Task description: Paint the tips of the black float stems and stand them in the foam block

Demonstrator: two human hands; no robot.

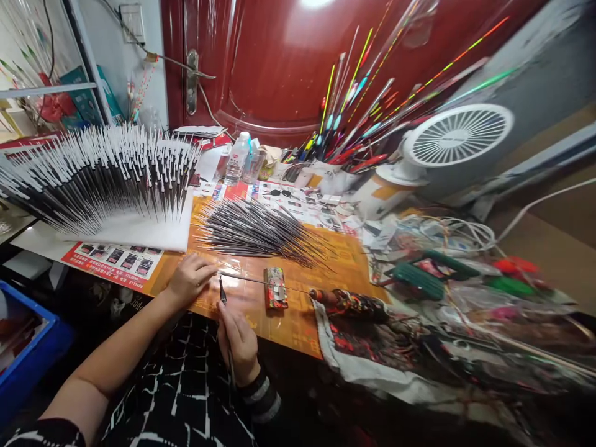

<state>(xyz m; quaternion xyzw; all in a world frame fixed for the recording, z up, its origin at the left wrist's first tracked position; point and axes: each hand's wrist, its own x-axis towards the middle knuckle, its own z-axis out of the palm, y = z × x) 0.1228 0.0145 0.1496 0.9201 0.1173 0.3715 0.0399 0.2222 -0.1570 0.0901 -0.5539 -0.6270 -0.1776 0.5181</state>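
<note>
Black-and-white patterned top (181, 385) lies nearest, along the bottom of the view. At far left, a blue crate (28, 329) sits below the bench (298, 332). Measured from the hands, a white foam block (139, 226) lies at ten o'clock, bearing a dense fan of white-tipped quills (97, 167) stuck in rows. The left hand (190, 280) rests near the bench's front edge, its fingers (205, 266) pinched closed on one end of a long thin stem (265, 281), which runs toward three o'clock. The right hand (238, 340) is curled tightly around a slim brush (222, 290), whose dark tip sits just beside the stem. At noon, a loose heap of dark quills (261, 233) lies flat on an orange mat (326, 267), not yet in the foam, so many remain apart from the rows. A small painted tin (276, 288) sits just behind the stem, whose far end meets a patterned handle (349, 304). Farther right, at two o'clock, colored floats (354, 93) bristle beside a white fan (459, 135). The bench edge runs close under both hands, with the tin and heap just ahead.
</note>
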